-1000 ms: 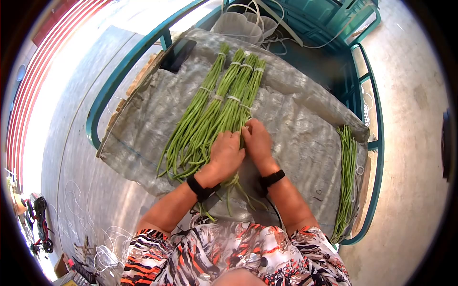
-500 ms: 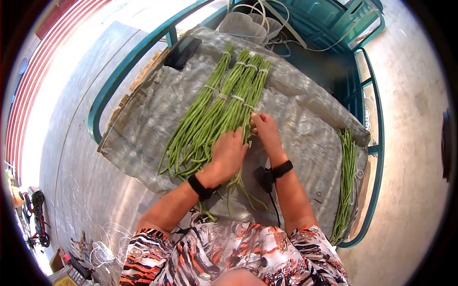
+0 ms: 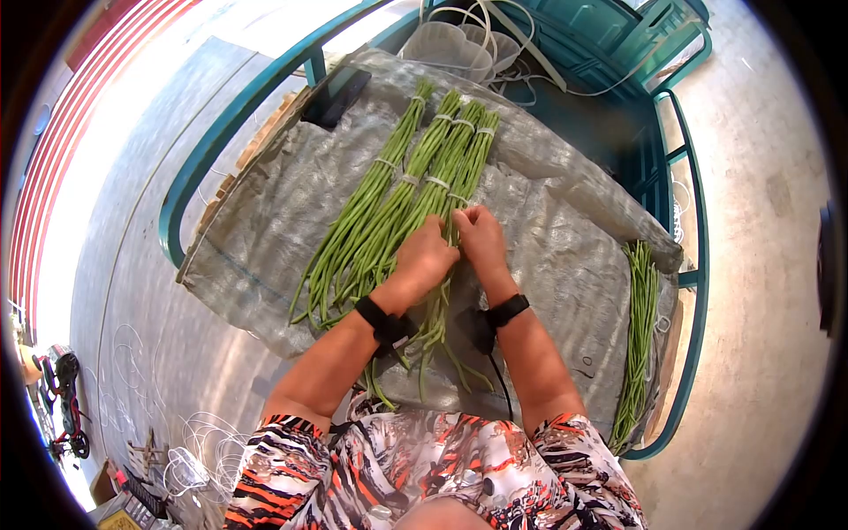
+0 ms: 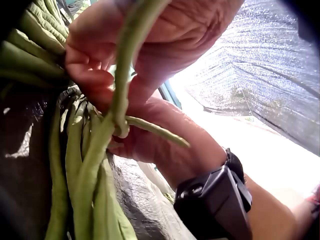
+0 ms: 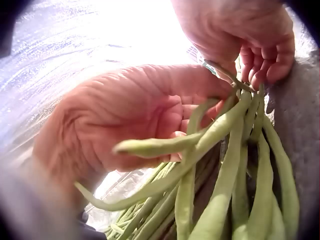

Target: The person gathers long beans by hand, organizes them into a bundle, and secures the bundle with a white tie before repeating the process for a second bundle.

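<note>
In the head view, the left hand (image 3: 424,261) and right hand (image 3: 481,238) cover the middle of the long beans (image 3: 389,212), hiding the grip itself. The wrist views cut the beans off at the bottom edge; the background there is blown out.

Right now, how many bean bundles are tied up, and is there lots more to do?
About three bundles already lie banded on the grey tarp. The fourth bundle is in hand: the left hand and right hand pinch it together, seemingly putting on a band. Left over: a loose pile of beans at the tarp's right edge shows no bands.
</note>
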`<state>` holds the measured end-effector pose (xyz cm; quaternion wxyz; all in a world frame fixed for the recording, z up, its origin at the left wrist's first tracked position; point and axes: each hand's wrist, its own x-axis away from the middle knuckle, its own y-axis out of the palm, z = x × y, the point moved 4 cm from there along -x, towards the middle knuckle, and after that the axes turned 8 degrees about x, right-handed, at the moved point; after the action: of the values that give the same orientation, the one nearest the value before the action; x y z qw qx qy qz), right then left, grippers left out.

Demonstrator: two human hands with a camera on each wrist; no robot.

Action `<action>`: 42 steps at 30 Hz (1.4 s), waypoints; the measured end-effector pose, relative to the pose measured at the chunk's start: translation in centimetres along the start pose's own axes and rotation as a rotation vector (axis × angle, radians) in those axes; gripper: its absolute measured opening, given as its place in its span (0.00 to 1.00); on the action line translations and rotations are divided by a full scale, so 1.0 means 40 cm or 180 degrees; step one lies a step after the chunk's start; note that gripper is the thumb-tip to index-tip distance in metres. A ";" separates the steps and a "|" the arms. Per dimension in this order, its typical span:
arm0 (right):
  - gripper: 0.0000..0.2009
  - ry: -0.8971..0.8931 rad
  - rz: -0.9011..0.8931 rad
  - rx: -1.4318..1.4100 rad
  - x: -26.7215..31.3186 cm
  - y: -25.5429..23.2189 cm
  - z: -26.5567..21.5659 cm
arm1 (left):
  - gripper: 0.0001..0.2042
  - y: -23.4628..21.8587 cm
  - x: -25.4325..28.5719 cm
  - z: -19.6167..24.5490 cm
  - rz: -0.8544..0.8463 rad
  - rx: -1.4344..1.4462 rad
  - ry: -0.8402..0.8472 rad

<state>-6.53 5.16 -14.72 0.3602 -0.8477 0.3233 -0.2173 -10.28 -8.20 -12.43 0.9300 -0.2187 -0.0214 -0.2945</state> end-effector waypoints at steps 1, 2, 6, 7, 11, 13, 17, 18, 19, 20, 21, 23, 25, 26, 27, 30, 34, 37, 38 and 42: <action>0.17 -0.0058 0.0035 -0.0027 -0.002 0.004 0.007 | 0.23 -0.002 0.000 -0.004 -0.0050 0.0233 -0.0049; 0.17 -0.0028 -0.0074 -0.0267 -0.013 0.017 0.027 | 0.23 0.001 -0.006 -0.015 -0.0177 0.0317 -0.0026; 0.14 -0.0054 -0.0001 -0.0848 -0.032 0.024 0.064 | 0.24 0.000 -0.010 -0.015 -0.0207 -0.0072 0.0382; 0.14 -0.0091 0.0136 -0.0891 -0.025 0.017 0.062 | 0.24 -0.006 -0.003 0.001 -0.0097 -0.0347 0.0550; 0.12 -0.0143 0.0404 -0.0158 0.010 -0.018 0.023 | 0.25 -0.008 0.004 0.028 0.0007 -0.0303 0.0518; 0.12 -0.0162 0.0322 0.0011 0.014 -0.018 0.017 | 0.26 0.002 0.000 0.020 0.0125 -0.0316 0.0739; 0.12 -0.0328 0.0426 -0.0174 0.006 -0.006 0.025 | 0.26 0.006 -0.007 0.013 0.0026 -0.0242 0.0704; 0.12 -0.0360 0.0464 -0.0129 0.005 -0.004 0.024 | 0.26 0.005 -0.007 0.012 0.0017 -0.0338 0.0768; 0.12 -0.0392 0.0499 -0.0084 0.004 -0.002 0.022 | 0.26 0.005 -0.006 0.011 0.0009 -0.0435 0.0830; 0.11 -0.0416 0.0459 -0.0246 0.002 0.002 0.023 | 0.26 0.008 -0.007 0.005 0.0015 -0.0377 0.0912; 0.11 -0.0439 0.0417 -0.0408 0.000 0.006 0.021 | 0.26 0.011 -0.009 0.001 0.0021 -0.0319 0.0994; 0.10 -0.0349 0.0179 -0.0741 -0.008 0.016 0.022 | 0.26 0.017 -0.013 -0.012 0.0021 -0.0274 0.0965; 0.09 -0.0121 -0.0217 -0.1077 -0.013 0.025 0.019 | 0.25 0.014 -0.012 -0.005 0.0011 -0.0296 0.0742; 0.09 -0.0145 -0.0091 -0.1021 -0.013 0.026 0.023 | 0.25 0.014 -0.009 0.000 0.0011 -0.0390 0.0733; 0.09 -0.0172 0.0036 -0.0967 -0.012 0.027 0.024 | 0.25 0.015 -0.007 0.005 0.0013 -0.0486 0.0728; 0.10 -0.0181 0.0105 -0.0957 -0.003 0.021 0.018 | 0.24 0.016 0.001 0.008 0.0054 -0.0533 0.0890; 0.08 -0.0123 -0.0199 -0.1234 -0.006 0.017 0.012 | 0.20 0.020 -0.004 0.006 -0.0082 -0.0806 0.0976; 0.10 -0.0376 -0.0287 -0.1591 -0.008 0.014 0.031 | 0.18 0.030 -0.006 0.004 -0.0096 -0.1093 0.1001; 0.10 -0.0390 -0.0308 -0.1602 -0.005 0.015 0.040 | 0.17 0.032 -0.007 0.002 -0.0141 -0.1145 0.1002; 0.13 -0.0816 -0.0202 -0.1444 0.022 0.008 0.042 | 0.18 0.035 -0.013 -0.005 -0.0301 -0.1203 0.1081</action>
<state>-5.01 5.17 -15.93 0.1919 -0.9371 0.2888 -0.0413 -9.95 -6.95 -13.25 0.8482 -0.3347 0.1804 -0.3689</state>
